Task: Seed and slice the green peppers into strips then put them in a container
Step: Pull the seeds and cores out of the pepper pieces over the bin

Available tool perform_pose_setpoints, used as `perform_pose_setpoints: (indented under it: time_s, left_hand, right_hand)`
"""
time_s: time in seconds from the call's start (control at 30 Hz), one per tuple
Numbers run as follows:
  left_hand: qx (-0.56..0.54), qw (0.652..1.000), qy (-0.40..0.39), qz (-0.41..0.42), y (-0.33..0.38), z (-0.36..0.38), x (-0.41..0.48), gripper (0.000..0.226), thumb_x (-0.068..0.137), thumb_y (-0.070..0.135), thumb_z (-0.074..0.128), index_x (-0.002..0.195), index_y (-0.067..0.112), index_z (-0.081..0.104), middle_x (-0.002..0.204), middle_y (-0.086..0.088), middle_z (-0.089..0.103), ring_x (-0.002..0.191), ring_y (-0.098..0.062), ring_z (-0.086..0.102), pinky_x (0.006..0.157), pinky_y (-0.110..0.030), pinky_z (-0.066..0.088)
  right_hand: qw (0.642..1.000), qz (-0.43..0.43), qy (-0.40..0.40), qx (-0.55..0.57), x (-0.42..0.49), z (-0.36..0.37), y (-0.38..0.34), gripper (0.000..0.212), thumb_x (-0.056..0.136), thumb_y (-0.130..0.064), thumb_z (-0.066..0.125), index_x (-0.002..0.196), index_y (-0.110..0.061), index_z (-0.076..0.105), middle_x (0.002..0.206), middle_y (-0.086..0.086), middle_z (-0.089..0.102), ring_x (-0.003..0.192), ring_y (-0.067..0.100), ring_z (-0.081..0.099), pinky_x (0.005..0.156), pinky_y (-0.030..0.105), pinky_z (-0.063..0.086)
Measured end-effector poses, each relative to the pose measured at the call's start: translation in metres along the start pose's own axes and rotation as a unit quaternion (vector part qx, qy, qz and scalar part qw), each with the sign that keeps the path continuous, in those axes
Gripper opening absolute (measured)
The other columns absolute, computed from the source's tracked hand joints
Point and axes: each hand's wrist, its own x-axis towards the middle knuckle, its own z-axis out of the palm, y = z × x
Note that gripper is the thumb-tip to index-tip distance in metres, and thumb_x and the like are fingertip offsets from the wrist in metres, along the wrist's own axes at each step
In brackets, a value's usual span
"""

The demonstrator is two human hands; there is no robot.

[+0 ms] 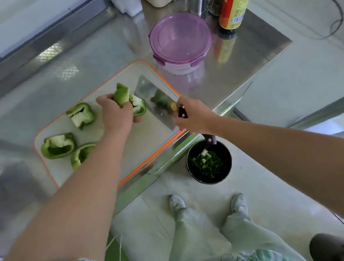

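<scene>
Pepper piece [123, 94] sits clasped in left grip [116, 115]; right grip [196, 117] clutches cleaver [152, 98].

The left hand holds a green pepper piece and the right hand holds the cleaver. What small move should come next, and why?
Probably set the green pepper piece down flat on the white, orange-edged cutting board and trim out its core: the left hand grips it, white pith shows inside, and the right hand holds the steel cleaver right beside it.

Left arm [85, 190] is stretching toward 1 o'clock, left grip [116, 114] curling round a pepper piece [122, 94]; right arm [283, 146] is angling toward 10 o'clock, right grip [193, 115] clasping a knife [151, 92].
</scene>
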Motion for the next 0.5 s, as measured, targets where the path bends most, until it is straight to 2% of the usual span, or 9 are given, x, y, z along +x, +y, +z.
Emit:
perform_pose_setpoints:
  time_s: [0.1,0.2,0.27,0.37,0.43,0.5]
  left_hand:
    - [-0.054,0.998,-0.017,-0.038,-0.015,0.017,-0.037,0.031,0.094,-0.006,0.044,0.115,0.011,0.028,0.125,-0.016,0.044,0.101,-0.044,0.061,0.042,-0.023,0.053]
    - [-0.086,0.995,-0.027,-0.051,-0.025,0.04,-0.069,0.046,0.092,-0.012,0.041,0.126,0.017,0.028,0.123,-0.01,0.037,0.105,-0.037,0.056,0.052,-0.035,0.059]
    - [-0.104,0.992,-0.029,-0.072,-0.028,0.053,-0.084,0.058,0.093,-0.013,0.039,0.14,0.021,0.032,0.122,-0.006,0.04,0.103,-0.034,0.058,0.061,-0.037,0.06]
    - [-0.143,0.984,-0.015,-0.108,-0.029,0.061,-0.098,0.057,0.093,-0.014,0.041,0.141,0.015,0.034,0.114,-0.003,0.046,0.093,-0.03,0.061,0.064,-0.036,0.06]
    - [-0.178,0.975,-0.009,-0.136,-0.031,0.06,-0.105,0.054,0.093,-0.013,0.044,0.138,0.013,0.034,0.12,-0.006,0.045,0.082,-0.026,0.063,0.064,-0.035,0.061]
    - [-0.201,0.968,-0.019,-0.152,-0.033,0.055,-0.11,0.052,0.093,-0.012,0.047,0.137,0.014,0.035,0.124,-0.01,0.043,0.081,-0.027,0.064,0.061,-0.033,0.061]
  right_hand:
    - [0.999,-0.036,0.032,-0.008,-0.024,-0.007,0.018,0.016,0.082,-0.02,0.06,0.095,-0.012,0.053,0.082,0.012,0.065,0.072,0.032,0.064,0.063,0.043,0.055]
    - [0.998,-0.047,0.029,0.004,-0.046,-0.018,0.036,0.015,0.081,-0.016,0.061,0.088,-0.018,0.048,0.079,0.011,0.062,0.073,0.032,0.064,0.061,0.041,0.054]
    - [0.999,-0.035,0.017,0.027,-0.054,-0.024,0.045,0.016,0.081,-0.014,0.062,0.091,-0.014,0.049,0.079,0.013,0.063,0.068,0.029,0.062,0.057,0.037,0.052]
    - [0.996,-0.006,-0.022,0.085,-0.06,-0.03,0.05,0.02,0.086,-0.01,0.057,0.104,-0.006,0.049,0.075,0.008,0.064,0.051,0.017,0.055,0.05,0.028,0.047]
    - [0.992,-0.003,-0.046,0.116,-0.062,-0.031,0.049,0.013,0.087,-0.007,0.052,0.099,-0.008,0.047,0.072,0.004,0.063,0.051,0.015,0.053,0.052,0.025,0.045]
    - [0.99,-0.002,-0.06,0.131,-0.063,-0.03,0.045,0.005,0.089,-0.007,0.05,0.088,-0.01,0.046,0.067,-0.001,0.061,0.05,0.011,0.052,0.052,0.022,0.042]
